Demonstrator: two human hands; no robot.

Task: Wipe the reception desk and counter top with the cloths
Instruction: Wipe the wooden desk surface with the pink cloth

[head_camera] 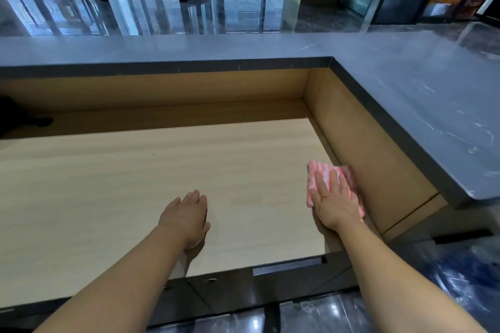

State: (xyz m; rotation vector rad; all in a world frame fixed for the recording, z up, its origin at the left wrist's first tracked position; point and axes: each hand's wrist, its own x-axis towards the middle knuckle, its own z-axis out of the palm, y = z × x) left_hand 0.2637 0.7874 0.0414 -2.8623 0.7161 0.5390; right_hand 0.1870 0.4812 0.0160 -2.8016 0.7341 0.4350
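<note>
Shows two bare forearms, uncovered all the way to the wrists; bare left hand (186, 217) over the middle of the desk (108, 184), bare right hand (334, 200) at its right end, both slim-fingered

Left hand (186, 213), right hand (334, 203), apparently flat

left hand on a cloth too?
No, only the right hand presses flat on the pink cloth; the left hand holds nothing.

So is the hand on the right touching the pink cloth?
Touching. The head view shows the right hand lying flat on top of the pink cloth, straight fingers spread over it, with the cloth on the wooden desk.
</note>
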